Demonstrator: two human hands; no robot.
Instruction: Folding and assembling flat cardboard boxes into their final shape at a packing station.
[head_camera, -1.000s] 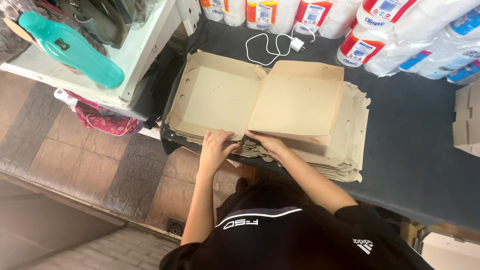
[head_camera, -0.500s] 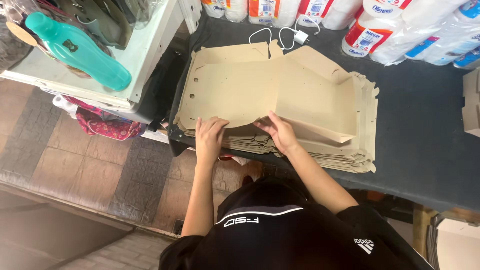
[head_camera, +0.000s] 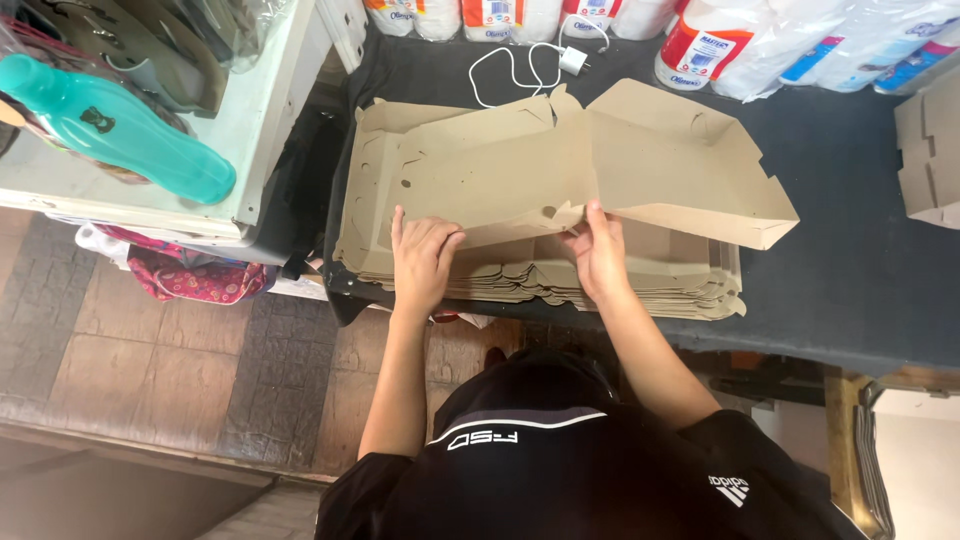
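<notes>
A dark cloth-covered table (head_camera: 850, 250) carries a thick stack of flat cardboard box blanks (head_camera: 600, 290) along its near edge, and on top of that stack lies the piece being worked: a brown die-cut box blank (head_camera: 560, 170), half raised into shape. Its long axis runs left to right across the table, parallel to the near edge. The right part already stands up as a shallow tray that opens upward and tilts toward the far right, while the left panel lies flatter, with its cut tabs toward the far side.

The blank looks light and thin: stiff along its panels, willing only at the scored creases, and easy to crumple or tear at the tabs. The near edge beside the centre fold seems the soundest place to grip, with thumb and fingers on either side of a crease.

The left hand (head_camera: 422, 255) lies palm down on the near left edge, fingers spread and pressing flat, pinching nothing. The right hand (head_camera: 598, 250) is closed around the near edge at the centre fold, thumb over, fingers beneath, lifting that flap.

A teal plastic bottle (head_camera: 125, 125) lies on a white shelf to the left. White wrapped paper-roll packs (head_camera: 800, 40) line the far edge, and a white charger with cable (head_camera: 540, 68) sits just beyond the blank.
</notes>
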